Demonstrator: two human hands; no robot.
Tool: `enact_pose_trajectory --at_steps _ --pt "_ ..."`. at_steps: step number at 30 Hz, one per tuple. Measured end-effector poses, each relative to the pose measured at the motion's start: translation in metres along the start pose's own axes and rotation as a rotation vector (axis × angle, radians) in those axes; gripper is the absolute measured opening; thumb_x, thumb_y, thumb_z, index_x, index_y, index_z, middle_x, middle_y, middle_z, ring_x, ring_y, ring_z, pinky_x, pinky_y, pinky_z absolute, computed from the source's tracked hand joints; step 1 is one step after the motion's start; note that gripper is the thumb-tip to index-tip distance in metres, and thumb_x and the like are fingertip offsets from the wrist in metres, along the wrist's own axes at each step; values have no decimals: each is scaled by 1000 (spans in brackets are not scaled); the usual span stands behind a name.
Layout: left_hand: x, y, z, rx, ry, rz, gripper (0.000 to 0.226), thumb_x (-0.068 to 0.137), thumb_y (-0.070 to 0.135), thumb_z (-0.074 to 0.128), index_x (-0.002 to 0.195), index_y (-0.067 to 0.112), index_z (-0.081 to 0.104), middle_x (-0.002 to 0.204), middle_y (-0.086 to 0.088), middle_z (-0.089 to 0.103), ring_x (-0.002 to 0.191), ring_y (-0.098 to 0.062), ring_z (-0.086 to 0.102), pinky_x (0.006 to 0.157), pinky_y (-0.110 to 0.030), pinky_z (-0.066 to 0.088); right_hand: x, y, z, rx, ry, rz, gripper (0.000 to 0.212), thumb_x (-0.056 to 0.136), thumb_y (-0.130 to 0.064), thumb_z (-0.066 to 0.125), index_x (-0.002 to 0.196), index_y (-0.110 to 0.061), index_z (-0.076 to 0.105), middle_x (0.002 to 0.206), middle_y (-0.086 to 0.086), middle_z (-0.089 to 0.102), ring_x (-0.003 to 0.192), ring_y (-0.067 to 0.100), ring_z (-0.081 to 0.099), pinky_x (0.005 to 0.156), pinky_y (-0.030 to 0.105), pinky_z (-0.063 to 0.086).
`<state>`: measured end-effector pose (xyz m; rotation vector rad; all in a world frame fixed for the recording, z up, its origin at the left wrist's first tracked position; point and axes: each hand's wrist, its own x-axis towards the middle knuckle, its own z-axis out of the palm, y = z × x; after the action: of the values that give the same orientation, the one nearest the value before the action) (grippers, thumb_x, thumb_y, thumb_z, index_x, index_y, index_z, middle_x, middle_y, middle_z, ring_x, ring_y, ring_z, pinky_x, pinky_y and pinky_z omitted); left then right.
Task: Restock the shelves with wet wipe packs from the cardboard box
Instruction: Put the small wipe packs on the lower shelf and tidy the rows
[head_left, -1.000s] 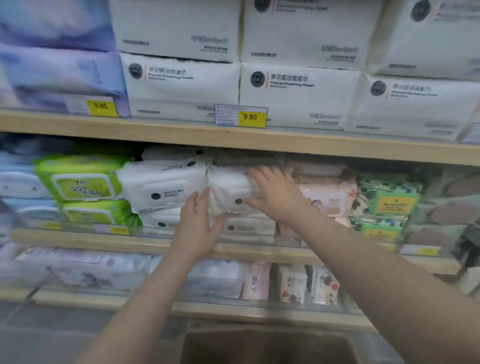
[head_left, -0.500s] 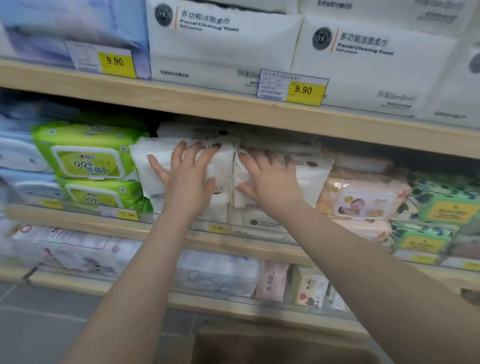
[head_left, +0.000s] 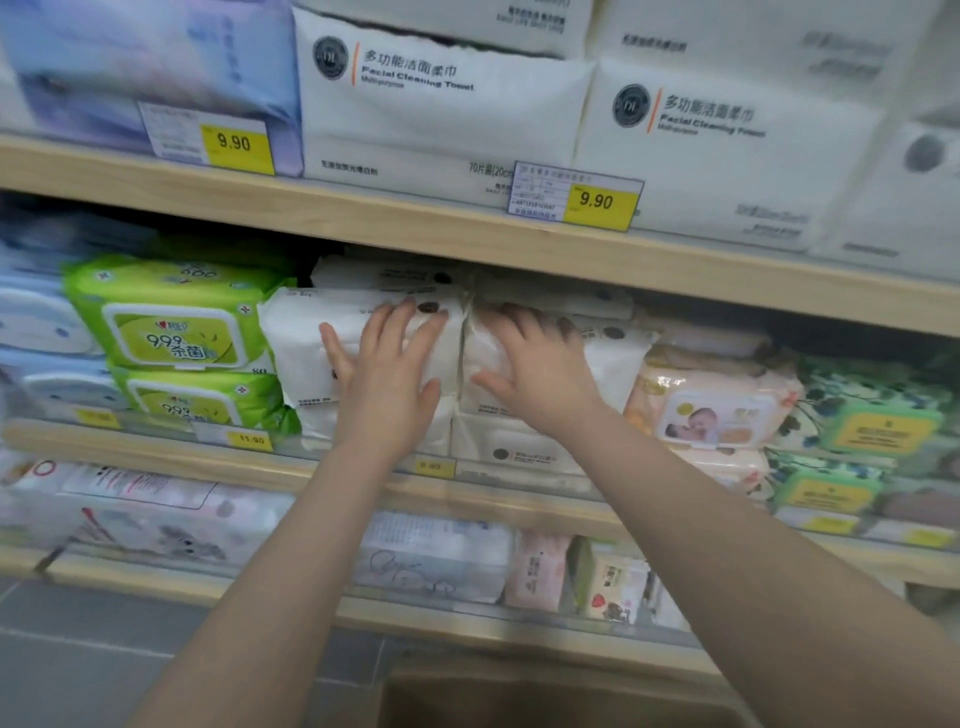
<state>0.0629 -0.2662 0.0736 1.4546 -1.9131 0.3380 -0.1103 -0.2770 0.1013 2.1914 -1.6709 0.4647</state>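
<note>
Pressing: left hand (head_left: 387, 382) flat, fingers spread wide, on the left white wipe pack (head_left: 306, 345); right hand (head_left: 535, 371) likewise on the right white wipe pack (head_left: 618, 358).
Location: both packs top their stacks on the middle shelf (head_left: 171, 457), beside the green packs (head_left: 171, 322).
Risk: uneven push may skew a pack; soft stack could slump forward over the shelf lip.
Box: cardboard box (head_left: 545, 696) below, contents unseen.

left hand (head_left: 387, 384) moved from pack's edge onto left white pack (head_left: 306, 343), right hand (head_left: 540, 374) staying flat on right pack (head_left: 613, 358)
</note>
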Motion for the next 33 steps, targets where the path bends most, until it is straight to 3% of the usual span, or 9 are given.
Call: enact_pose_trajectory --at_steps 4,6,10,14,19,23,27,33 --pt "-8 29 15 -94 -44 241 74 71 4 69 138 23 44 148 -14 34 138 -35 28 110 -61 15 -36 47 -14 61 144 146 67 78 -55 64 134 -24 46 141 5 44 130 28 39 108 49 25" --pt "-11 44 24 -83 -108 309 79 71 3 69 141 25 39 151 -16 29 139 -41 21 110 -58 23 -50 69 -18 60 121 251 71 76 -59 65 134 -23 47 141 9 44 127 32 39 103 43 31" --pt "-11 52 29 -66 -182 241 82 81 6 60 148 33 20 158 -12 6 144 -36 -5 112 -44 26 -46 77 -19 150 60 287 69 77 -51 69 132 -14 51 135 12 49 123 31 36 99 34 27" --pt "-9 50 33 -160 -167 245 85 77 -2 61 147 31 25 157 -13 8 145 -33 -3 89 -39 48 -45 67 -11 252 138 380 65 77 -45 72 128 -9 54 130 16 51 121 31 36 96 32 27" --pt "-7 52 35 -221 -134 252 82 73 0 63 145 24 33 155 -17 15 144 -35 7 95 -42 45 -45 66 -11 211 119 369 67 80 -48 67 134 -12 49 135 13 48 125 31 34 99 34 28" --pt "-13 45 19 -318 -103 169 66 81 8 60 143 20 38 154 -14 24 143 -29 16 101 -41 39 -42 57 -25 58 16 349 75 77 -58 63 137 -19 42 140 9 43 127 31 33 101 40 28" --pt "-24 7 -7 -300 53 95 58 82 16 55 138 12 42 149 -15 32 137 -29 24 109 -44 31 -28 16 -33 108 55 191 70 80 -50 63 139 -22 38 140 7 42 131 28 31 106 41 20" --pt "-48 -39 -23 -317 170 -378 82 78 14 65 148 13 21 156 -17 3 140 -32 9 109 -46 23 18 -44 -24 299 -45 162 77 80 -49 65 145 -26 30 145 8 40 131 31 36 105 40 26"
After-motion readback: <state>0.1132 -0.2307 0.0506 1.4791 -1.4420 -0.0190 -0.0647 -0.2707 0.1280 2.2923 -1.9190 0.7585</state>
